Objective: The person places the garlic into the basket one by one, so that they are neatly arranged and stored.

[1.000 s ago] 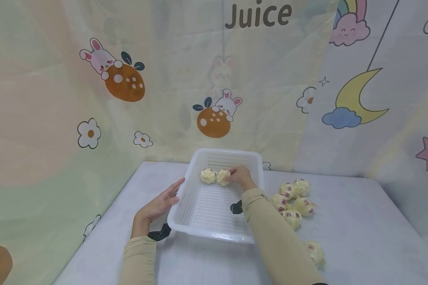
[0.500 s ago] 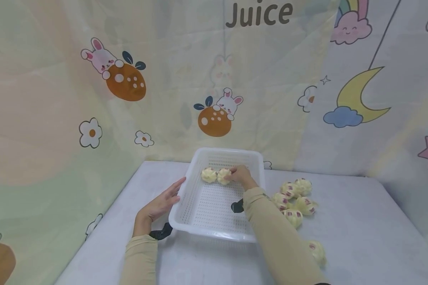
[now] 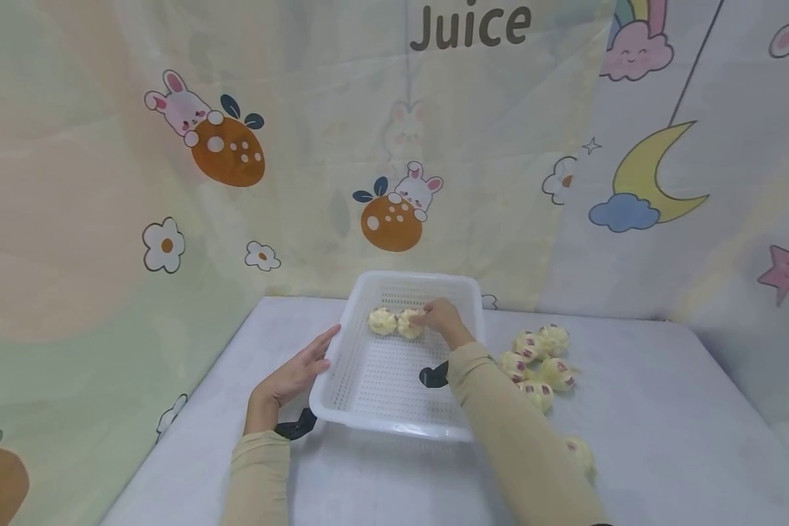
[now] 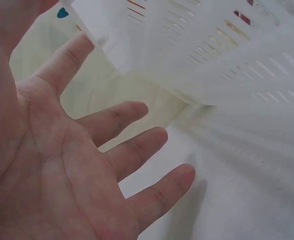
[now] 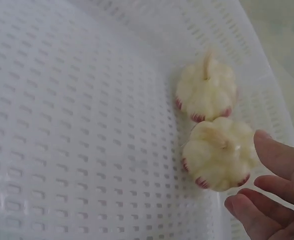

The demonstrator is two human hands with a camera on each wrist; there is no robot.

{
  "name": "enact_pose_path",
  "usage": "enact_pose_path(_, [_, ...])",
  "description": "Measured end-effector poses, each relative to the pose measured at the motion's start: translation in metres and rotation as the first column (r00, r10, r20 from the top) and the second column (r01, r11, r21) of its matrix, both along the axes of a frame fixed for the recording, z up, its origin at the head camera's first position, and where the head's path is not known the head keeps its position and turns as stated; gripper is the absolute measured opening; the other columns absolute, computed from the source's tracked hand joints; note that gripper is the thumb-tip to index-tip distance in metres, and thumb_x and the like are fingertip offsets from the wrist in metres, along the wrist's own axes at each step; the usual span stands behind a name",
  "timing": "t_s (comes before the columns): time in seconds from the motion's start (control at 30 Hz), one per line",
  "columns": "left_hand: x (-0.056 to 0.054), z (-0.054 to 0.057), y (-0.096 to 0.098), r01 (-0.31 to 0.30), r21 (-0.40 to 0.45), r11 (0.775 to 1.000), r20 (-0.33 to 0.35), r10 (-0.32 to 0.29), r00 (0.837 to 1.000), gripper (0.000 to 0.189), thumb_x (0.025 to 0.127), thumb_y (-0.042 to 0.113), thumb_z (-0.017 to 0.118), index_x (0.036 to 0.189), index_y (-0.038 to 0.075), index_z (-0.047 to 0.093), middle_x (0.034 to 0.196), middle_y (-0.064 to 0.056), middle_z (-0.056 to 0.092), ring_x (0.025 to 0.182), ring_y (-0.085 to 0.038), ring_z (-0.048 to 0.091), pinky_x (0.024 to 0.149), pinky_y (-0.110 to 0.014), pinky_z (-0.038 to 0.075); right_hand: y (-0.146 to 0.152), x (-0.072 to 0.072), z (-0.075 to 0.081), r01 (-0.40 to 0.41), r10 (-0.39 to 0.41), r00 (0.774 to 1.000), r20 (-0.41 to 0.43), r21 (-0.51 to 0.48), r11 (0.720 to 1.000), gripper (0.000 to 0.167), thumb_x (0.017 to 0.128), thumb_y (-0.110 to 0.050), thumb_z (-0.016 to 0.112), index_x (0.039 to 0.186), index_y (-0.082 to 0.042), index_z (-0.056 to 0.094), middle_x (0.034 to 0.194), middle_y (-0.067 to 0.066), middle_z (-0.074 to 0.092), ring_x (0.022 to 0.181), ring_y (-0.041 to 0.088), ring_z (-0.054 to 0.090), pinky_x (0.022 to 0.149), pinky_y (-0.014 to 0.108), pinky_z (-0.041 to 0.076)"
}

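Note:
A white perforated plastic basket (image 3: 394, 398) stands on the table, with two garlic bulbs side by side near its far end. These are the left garlic bulb (image 3: 382, 321) and the right garlic bulb (image 3: 409, 324), pale with purple-red marks. My right hand (image 3: 446, 320) is inside the basket at the right bulb. In the right wrist view, the thumb (image 5: 276, 156) and loosely bent fingers lie beside that bulb (image 5: 220, 155). My left hand (image 3: 294, 376) is at the basket's left side, fingers spread and fairly straight, the thumb and index fingertip close to the rim in the left wrist view.
Several more garlic bulbs (image 3: 538, 395) lie in a cluster on the white table (image 3: 644, 409), right of the basket. A single bulb (image 3: 580, 456) lies nearer, partly behind the right sleeve. A printed cloth backdrop (image 3: 315, 183) hangs behind the table.
My right hand has risen slightly off the right garlic bulb. Both bulbs stay in place in the basket, and my left hand keeps its place. The head view has shifted slightly.

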State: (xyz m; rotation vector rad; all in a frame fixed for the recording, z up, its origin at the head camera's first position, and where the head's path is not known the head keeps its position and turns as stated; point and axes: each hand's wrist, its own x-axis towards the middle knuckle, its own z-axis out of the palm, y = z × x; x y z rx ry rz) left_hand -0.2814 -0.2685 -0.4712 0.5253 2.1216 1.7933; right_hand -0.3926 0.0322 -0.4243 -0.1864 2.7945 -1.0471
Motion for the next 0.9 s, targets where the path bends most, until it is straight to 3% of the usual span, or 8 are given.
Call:
enact_pose_path(0.3, [-0.004, -0.003, 0.0, 0.01, 0.0, 1.0, 0.001, -0.01, 1.0, 0.067, 0.099, 0.02, 0.05, 0.153, 0.032, 0.012, 0.157, -0.014, 0.019, 0.13, -0.026, 0.039, 0.098, -0.034, 0.041, 0.017, 0.019, 0.037, 0.024, -0.026, 1.0, -0.009, -0.13, 0.991, 0.054, 0.088, -0.035, 0.066, 0.129, -0.002, 0.056, 0.133, 0.017, 0.057, 0.125, 0.034, 0.051, 0.103, 0.043, 0.041])
enact_pose_path(0.5, [-0.004, -0.004, -0.002, 0.05, 0.048, 0.998, 0.002, -0.05, 0.999, 0.066, 0.101, 0.013, 0.044, 0.154, 0.027, 0.008, 0.157, -0.017, 0.015, 0.128, -0.022, 0.038, 0.098, -0.033, 0.041, 0.041, 0.039, 0.064, 0.025, -0.03, 0.999, -0.022, -0.2, 0.979, 0.051, 0.087, -0.038, 0.066, 0.129, -0.009, 0.058, 0.133, 0.012, 0.057, 0.124, 0.031, 0.052, 0.101, 0.044, 0.043])
enact_pose_path(0.63, [-0.003, -0.003, -0.002, 0.06, 0.049, 0.997, 0.003, -0.06, 0.998, 0.067, 0.1, 0.015, 0.046, 0.154, 0.028, 0.008, 0.158, -0.017, 0.013, 0.128, -0.02, 0.039, 0.098, -0.03, 0.041, 0.066, 0.057, 0.076, 0.012, -0.021, 0.999, -0.043, -0.192, 0.981, 0.049, 0.087, -0.041, 0.066, 0.126, -0.012, 0.06, 0.134, 0.011, 0.056, 0.124, 0.029, 0.052, 0.1, 0.045, 0.044])
enact_pose_path(0.9, [-0.002, -0.002, -0.002, 0.036, 0.021, 0.999, 0.003, -0.036, 0.999, 0.066, 0.1, 0.017, 0.046, 0.153, 0.031, 0.008, 0.158, -0.013, 0.013, 0.129, -0.015, 0.038, 0.099, -0.031, 0.038, 0.134, 0.085, 0.085, 0.021, -0.038, 0.992, -0.119, -0.144, 0.989, 0.05, 0.089, -0.041, 0.064, 0.129, -0.012, 0.057, 0.138, 0.014, 0.053, 0.127, 0.033, 0.05, 0.098, 0.048, 0.046])
